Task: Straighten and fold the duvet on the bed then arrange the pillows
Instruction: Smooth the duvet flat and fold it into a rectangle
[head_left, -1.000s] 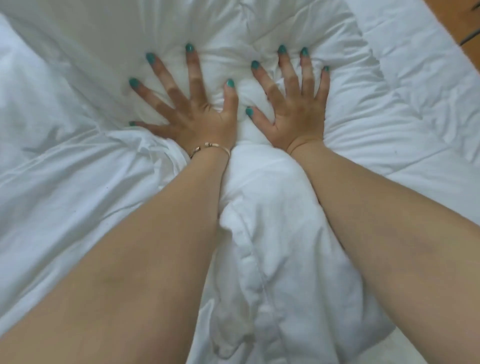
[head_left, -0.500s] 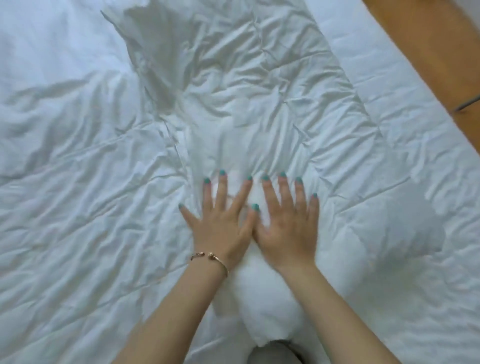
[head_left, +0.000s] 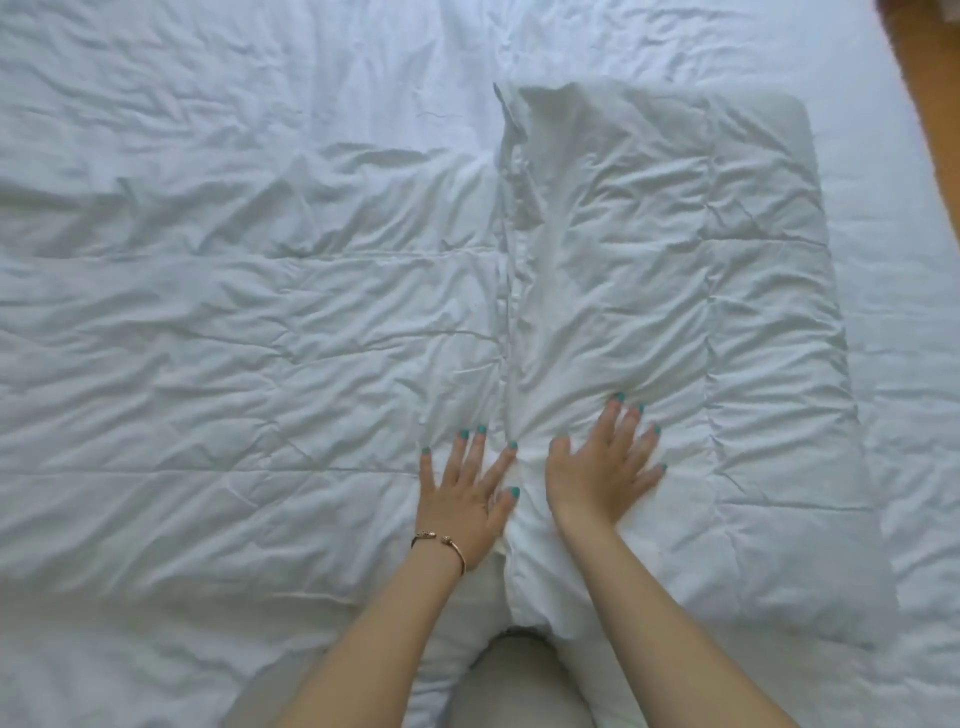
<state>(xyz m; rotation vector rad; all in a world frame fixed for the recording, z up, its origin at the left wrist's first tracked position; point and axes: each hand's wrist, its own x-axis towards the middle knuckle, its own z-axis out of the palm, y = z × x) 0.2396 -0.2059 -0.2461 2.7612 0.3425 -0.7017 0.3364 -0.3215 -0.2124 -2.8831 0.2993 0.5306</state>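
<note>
Your left hand (head_left: 464, 496) lies flat on the white duvet (head_left: 249, 332), fingers straight and spread wide, palm down, holding nothing. A thin gold bracelet (head_left: 441, 545) circles that wrist. Your right hand (head_left: 602, 467) lies just beside it, also flat and wide, fingers fanned out toward the far right, pressing on the fabric without gripping any of it. The two hands are close together but apart, with a raised ridge of cloth running between them.

The duvet covers nearly the whole bed (head_left: 893, 364), wrinkled and quilted in broad panels. To the left of your hands it lies as one flat spread. Under your right hand sits a folded-over section (head_left: 675, 291), a thicker, roughly rectangular layer lying on top of the bedding, stretching from near your body up toward the far end. Its left edge forms the bunched seam that starts between your hands and runs away from you; its far left corner stands up slightly in a small peak. Its right edge ends short of the bed's right side, leaving a strip of flat white bedding there.

A band of wooden floor (head_left: 935, 135) shows beyond the bed at the upper right. At the bottom centre, part of your leg in pale clothing (head_left: 519, 680) shows between your forearms.
</note>
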